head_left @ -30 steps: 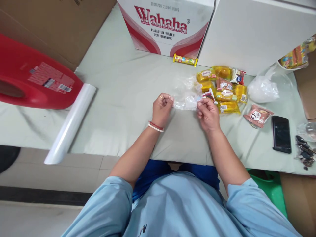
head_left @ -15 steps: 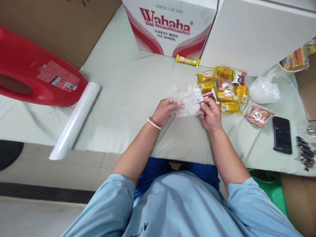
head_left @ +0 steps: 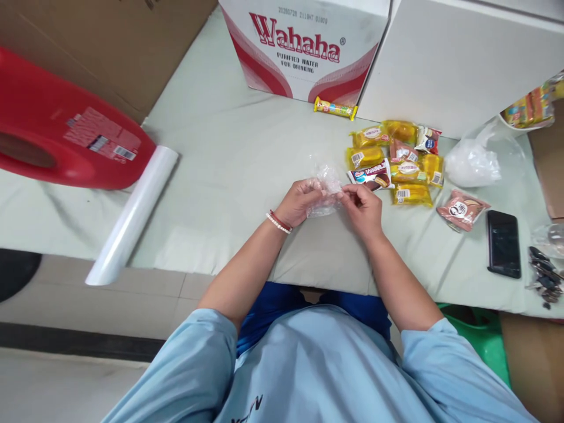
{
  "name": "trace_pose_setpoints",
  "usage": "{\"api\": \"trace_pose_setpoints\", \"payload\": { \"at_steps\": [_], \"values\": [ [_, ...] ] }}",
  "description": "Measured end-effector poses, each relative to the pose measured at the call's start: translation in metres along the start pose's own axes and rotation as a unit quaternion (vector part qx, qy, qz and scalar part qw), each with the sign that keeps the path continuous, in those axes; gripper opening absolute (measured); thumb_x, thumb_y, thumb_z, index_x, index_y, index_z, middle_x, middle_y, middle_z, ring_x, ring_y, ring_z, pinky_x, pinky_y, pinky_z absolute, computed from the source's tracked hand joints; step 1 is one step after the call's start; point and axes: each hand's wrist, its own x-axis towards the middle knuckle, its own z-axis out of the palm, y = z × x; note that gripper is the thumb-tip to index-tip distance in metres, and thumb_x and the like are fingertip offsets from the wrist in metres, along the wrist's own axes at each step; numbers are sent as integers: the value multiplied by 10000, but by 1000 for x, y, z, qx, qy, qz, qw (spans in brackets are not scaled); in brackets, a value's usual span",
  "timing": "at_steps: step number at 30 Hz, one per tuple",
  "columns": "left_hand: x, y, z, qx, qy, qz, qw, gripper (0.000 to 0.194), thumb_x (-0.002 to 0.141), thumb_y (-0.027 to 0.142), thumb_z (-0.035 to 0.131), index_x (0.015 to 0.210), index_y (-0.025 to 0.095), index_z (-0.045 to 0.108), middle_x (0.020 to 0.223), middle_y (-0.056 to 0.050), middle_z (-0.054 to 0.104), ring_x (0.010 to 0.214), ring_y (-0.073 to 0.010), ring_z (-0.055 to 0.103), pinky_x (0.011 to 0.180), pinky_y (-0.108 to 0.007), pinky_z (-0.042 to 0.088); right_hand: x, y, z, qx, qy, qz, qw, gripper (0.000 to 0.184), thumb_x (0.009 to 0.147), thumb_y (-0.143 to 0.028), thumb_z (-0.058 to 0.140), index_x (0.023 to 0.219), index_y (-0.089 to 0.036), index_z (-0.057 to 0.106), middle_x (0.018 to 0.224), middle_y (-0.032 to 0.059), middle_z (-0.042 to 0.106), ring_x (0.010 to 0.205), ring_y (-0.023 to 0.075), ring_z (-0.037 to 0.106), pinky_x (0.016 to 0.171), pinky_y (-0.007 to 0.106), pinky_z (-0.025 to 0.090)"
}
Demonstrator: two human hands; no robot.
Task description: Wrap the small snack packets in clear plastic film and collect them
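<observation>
A crumpled sheet of clear plastic, perhaps a bag [head_left: 328,176], is bunched between my two hands just above the table. My left hand [head_left: 303,202] pinches it on the left side, a beaded bracelet at the wrist. On the right side, the fingertips of my right hand [head_left: 362,210] grip its edge. Close behind my right hand lies a dark-and-white wrapped snack [head_left: 371,175]. Several yellow-wrapped snacks [head_left: 411,194] are grouped beside it, and a pinkish-brown packet [head_left: 462,210] sits further right.
A white Wahaha box [head_left: 304,53] stands at the back with a yellow snack bar [head_left: 335,108] before it. Left are a red jug [head_left: 74,129] and a white roll [head_left: 132,217] overhanging the table edge. Right are a knotted plastic bag [head_left: 473,161] and a black phone [head_left: 503,244].
My right hand has moved left toward my left hand. The clear plastic is gathered into a narrower bunch, and the dark-and-white snack is now uncovered.
</observation>
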Motion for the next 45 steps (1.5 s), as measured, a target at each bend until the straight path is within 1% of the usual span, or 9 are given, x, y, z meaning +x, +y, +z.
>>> {"api": "trace_pose_setpoints", "payload": {
  "at_steps": [8,11,15,21,28,32,39,42,45],
  "values": [
    [0,1,-5,-19,9,34,999,395,647,305,920,641,175,548,775,38,620,784,-112,641,871,-330,605,6,10,-8,150,64,95,982,340,896,-556,778,893,-220,726,747,-29,611,614,106,467,620,262,423],
    [1,0,-5,-18,5,41,999,399,647,308,929,650,175,553,768,39,608,781,-113,628,889,-335,597,5,6,-8,126,61,54,989,353,916,-568,757,903,-220,701,783,-16,621,649,116,493,642,270,435],
    [0,-2,-4,-1,-6,47,999,418,653,338,946,654,179,560,765,26,619,772,-113,622,841,-289,573,1,-7,-6,20,-5,-31,999,357,923,-575,753,890,-223,708,832,4,644,690,134,516,675,290,448],
    [0,-2,-7,6,-11,48,999,420,677,355,938,660,188,552,753,29,611,741,-108,597,916,-341,582,4,-3,-12,4,22,-10,1000,409,968,-599,689,836,-212,679,742,-13,586,667,136,491,671,293,425],
    [-1,1,-5,7,-16,44,999,414,700,352,920,697,184,542,997,-39,758,975,-187,726,917,-341,574,1,-7,-7,-71,-25,-110,991,328,983,-540,698,902,-223,692,848,22,659,727,159,542,708,314,461],
    [-1,1,-5,6,-24,43,999,449,691,383,934,697,190,528,1032,-53,771,1140,-243,726,991,-399,571,1,-7,-10,-72,0,-86,994,350,1031,-517,634,850,-219,669,776,4,627,685,150,531,680,304,452],
    [0,0,-4,-17,-17,43,999,435,674,347,941,705,187,538,1072,-61,792,1116,-246,749,1034,-421,562,2,-9,-9,-117,-15,-153,981,349,998,-558,669,884,-229,672,833,37,663,829,205,587,814,364,482],
    [0,0,-4,-14,-21,40,999,429,670,352,941,699,187,546,1014,-51,783,1155,-257,741,1047,-426,559,2,-8,-9,-99,-2,-125,987,338,1031,-501,632,842,-224,669,797,26,645,776,188,563,786,355,472],
    [1,0,-5,-15,-26,42,999,405,676,317,925,682,187,540,1017,-54,783,1161,-264,746,1053,-438,555,4,-2,-12,3,32,-46,998,324,990,-512,695,858,-217,669,778,-7,601,697,141,515,696,302,443]
  ]
}}
